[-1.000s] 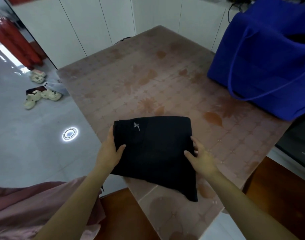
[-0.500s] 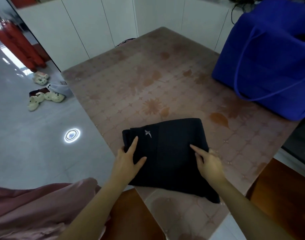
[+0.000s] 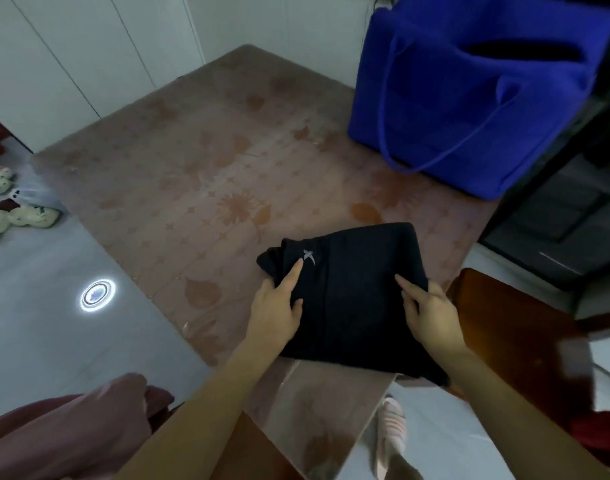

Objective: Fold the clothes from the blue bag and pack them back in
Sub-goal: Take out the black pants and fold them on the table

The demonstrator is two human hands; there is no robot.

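A folded black garment [image 3: 352,299] with a small grey logo lies near the front right corner of the table [image 3: 192,168]; its near corner hangs over the edge. My left hand [image 3: 276,306] holds its left side, index finger and thumb lying on top, the other fingers hidden at the edge. My right hand [image 3: 430,306] holds its right side, index finger on top and the remaining fingers wrapped round the edge. The blue bag [image 3: 470,105] stands at the table's far right, mouth open at the top, a long handle hanging down its front.
White cabinets [image 3: 89,46] stand behind the table. Spotted slippers [image 3: 23,216] lie on the grey floor at left. A pink cloth [image 3: 64,438] fills the lower left. A brown wooden seat [image 3: 511,327] is at right, a pink slipper [image 3: 390,427] below.
The garment and both hands have shifted right and away from me, toward the bag. My left hand went from clasping the left edge to laying its index finger on top.
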